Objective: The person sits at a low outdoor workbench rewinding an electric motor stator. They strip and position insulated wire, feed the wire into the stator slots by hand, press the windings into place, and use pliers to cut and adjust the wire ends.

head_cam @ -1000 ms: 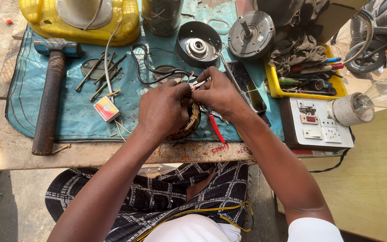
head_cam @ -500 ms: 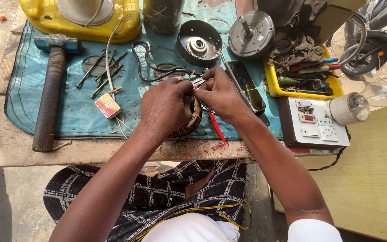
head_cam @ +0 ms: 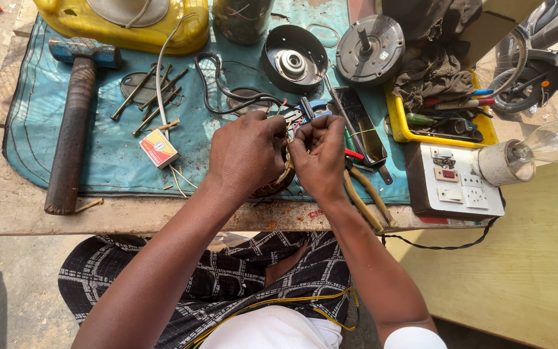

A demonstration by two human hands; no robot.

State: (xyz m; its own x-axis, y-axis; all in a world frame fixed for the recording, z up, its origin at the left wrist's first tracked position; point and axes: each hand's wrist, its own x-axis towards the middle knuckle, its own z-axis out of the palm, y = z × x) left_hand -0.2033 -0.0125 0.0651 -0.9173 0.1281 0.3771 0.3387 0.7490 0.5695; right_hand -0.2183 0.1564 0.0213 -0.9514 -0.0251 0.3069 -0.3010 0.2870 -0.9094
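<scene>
A round motor winding (head_cam: 278, 183), brown with copper wire, is seen near the front edge of the wooden workbench (head_cam: 8, 213), on the blue mat (head_cam: 40, 142), mostly hidden under the two hands. The left hand (head_cam: 247, 155) is laid over the winding, with the fingers curled and pressed together on its upper part. The right hand (head_cam: 321, 155) is placed just beside it, touching it, and its fingertips are closed in a pinch at the top of the winding; what is pinched there is too small to be told, but thin wire ends (head_cam: 294, 116) are seen just above the fingers.

Yellow-handled pliers (head_cam: 366, 197) are lying right of the right hand. A hammer (head_cam: 72, 129) is lying at the left of the mat, and a small matchbox (head_cam: 159, 148) with some long nails (head_cam: 150, 97) is between it and the hands. Behind the hands a black motor cover (head_cam: 292, 59) and a rotor (head_cam: 369, 48) are placed. At the right a switch board (head_cam: 460, 184) with a bulb (head_cam: 550, 142) is seen.
</scene>
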